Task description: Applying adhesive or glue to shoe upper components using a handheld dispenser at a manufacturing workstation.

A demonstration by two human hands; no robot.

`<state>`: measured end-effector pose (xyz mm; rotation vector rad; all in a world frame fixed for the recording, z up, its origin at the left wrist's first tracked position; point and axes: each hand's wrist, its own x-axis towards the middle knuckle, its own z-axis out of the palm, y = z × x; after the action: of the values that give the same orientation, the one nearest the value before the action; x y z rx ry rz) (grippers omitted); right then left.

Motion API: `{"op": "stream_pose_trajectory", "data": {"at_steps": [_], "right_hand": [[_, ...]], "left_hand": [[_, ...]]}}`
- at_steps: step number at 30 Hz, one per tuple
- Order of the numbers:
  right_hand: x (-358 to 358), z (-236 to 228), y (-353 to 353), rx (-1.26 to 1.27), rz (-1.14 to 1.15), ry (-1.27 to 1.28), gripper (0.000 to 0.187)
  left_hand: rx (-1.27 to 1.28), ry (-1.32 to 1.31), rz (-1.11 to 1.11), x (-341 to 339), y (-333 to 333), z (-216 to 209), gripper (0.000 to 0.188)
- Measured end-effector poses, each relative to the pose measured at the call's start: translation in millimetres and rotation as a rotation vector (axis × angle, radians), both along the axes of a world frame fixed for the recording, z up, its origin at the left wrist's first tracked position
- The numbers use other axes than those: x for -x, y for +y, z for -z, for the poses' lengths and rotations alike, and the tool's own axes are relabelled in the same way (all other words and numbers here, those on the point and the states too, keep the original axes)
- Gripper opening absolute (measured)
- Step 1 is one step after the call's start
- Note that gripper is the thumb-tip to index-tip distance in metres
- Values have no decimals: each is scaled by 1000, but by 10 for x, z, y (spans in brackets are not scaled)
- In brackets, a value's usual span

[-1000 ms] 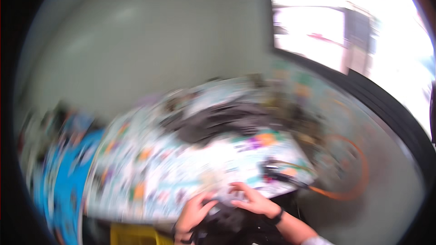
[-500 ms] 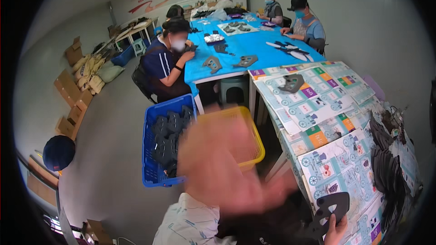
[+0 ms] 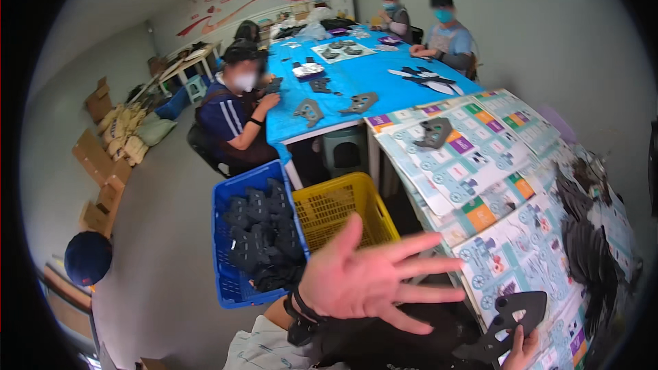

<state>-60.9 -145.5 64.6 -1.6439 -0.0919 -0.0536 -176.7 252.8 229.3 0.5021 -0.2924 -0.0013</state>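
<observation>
The right hand (image 3: 522, 352) pinches a dark grey, flat plate with cut-outs (image 3: 508, 319), thumb across its face beside a hole; the fingers behind it cannot be made out. The plate hangs tilted, its broad end above the thumb and a narrower arm running down to the left. It keeps its outline in a one-handed pinch, so it is probably light and stiff, perhaps rubbery foam or plastic, not very fragile. The solid web between the cut-outs looks the surest hold; the thin arm might flex.

The left hand (image 3: 380, 281) is empty — palm up to the view, fingers spread wide, thumb raised — with a dark wristband (image 3: 300, 325) behind it.

Just beyond the right hand lies a sheet-covered table (image 3: 484, 260), its printed sheets overlapping; dark, thin pieces (image 3: 586, 257) are heaped on its far right. Beyond the left hand's thumb stands a yellow crate (image 3: 387, 223), and left of that a blue crate (image 3: 221, 260) holding dark moulded pieces (image 3: 257, 223). Farther ahead of both hands, masked co-workers (image 3: 229, 113) sit around a blue-covered table (image 3: 384, 85); grey floor (image 3: 154, 247) stretches away to the left.
</observation>
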Motion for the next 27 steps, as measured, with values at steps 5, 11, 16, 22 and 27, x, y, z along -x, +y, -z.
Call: {"op": "stream_pose_trajectory", "data": {"at_steps": [5,11,16,22,27], "right_hand": [[290,172,-195,-34,-24,50,32],[483,-26,-356,55,284,129,16],[260,-185,-403,-304,145,232,26],[225,-38,-538,-248,146,230,29],[303,77,-1221,-112,380,112,39]], "left_hand": [[-1069,-200,-653,-551,-155,18,84],[-1013,-287,-189,-470,-37,404,89],[-1250,61,107,-772,-1146,1641,69],[-1139,249,87,-1005,-2147,1714,28],[-1248,-27,-174,-1269,-2509,1787,27]]}}
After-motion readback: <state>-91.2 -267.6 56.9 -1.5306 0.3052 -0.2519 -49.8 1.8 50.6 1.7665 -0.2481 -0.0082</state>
